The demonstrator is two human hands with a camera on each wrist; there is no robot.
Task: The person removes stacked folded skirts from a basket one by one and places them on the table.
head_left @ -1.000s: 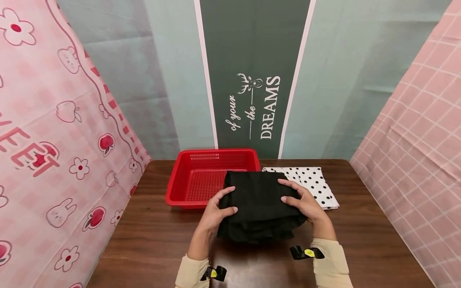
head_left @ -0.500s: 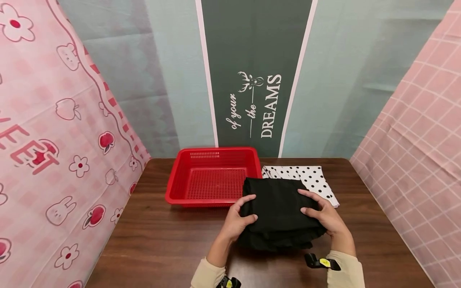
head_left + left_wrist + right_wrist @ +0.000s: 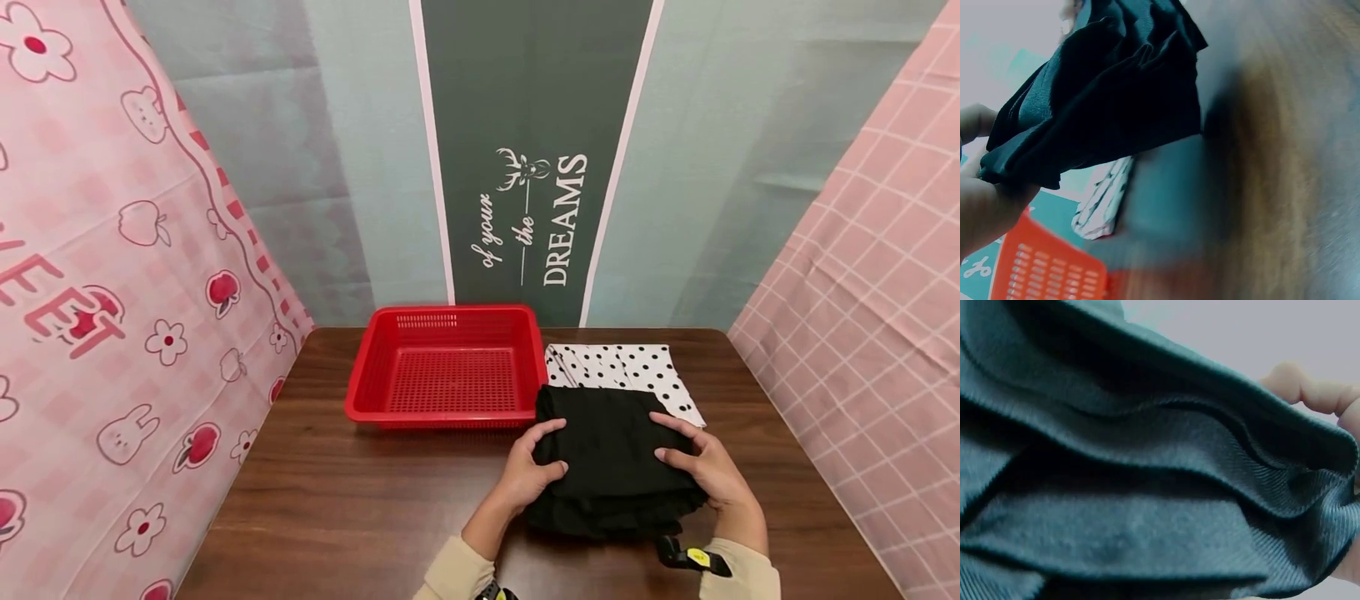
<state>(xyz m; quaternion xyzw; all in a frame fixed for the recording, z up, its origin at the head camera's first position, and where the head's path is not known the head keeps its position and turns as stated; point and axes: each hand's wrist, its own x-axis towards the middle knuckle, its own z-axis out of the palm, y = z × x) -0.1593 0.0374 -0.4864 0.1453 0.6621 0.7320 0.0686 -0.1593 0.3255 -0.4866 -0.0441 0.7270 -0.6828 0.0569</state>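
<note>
A folded black cloth [image 3: 611,450], thick with several layers, is held between my two hands in front of the red basket. My left hand [image 3: 528,471] grips its left side, thumb on top and the other fingers partly hidden beneath. On the opposite side my right hand [image 3: 708,467] holds it the same way. From the left wrist, the cloth [image 3: 1104,94] shows above the tabletop, its lower edge hanging over a dark shadow. Stacked folds of the cloth [image 3: 1147,437] fill the right wrist view, with the right thumb [image 3: 1297,387] over the top layer.
A red plastic basket [image 3: 450,417] with a perforated floor stands at the back left of the wooden table [image 3: 337,500]. Behind the black cloth lies a folded white cloth with black dots [image 3: 652,371], partly covered in the head view. Patterned curtains surround the table.
Both hands have carried the black cloth to the right and nearer to me, away from in front of the basket. The basket and the dotted cloth have stayed put.
</note>
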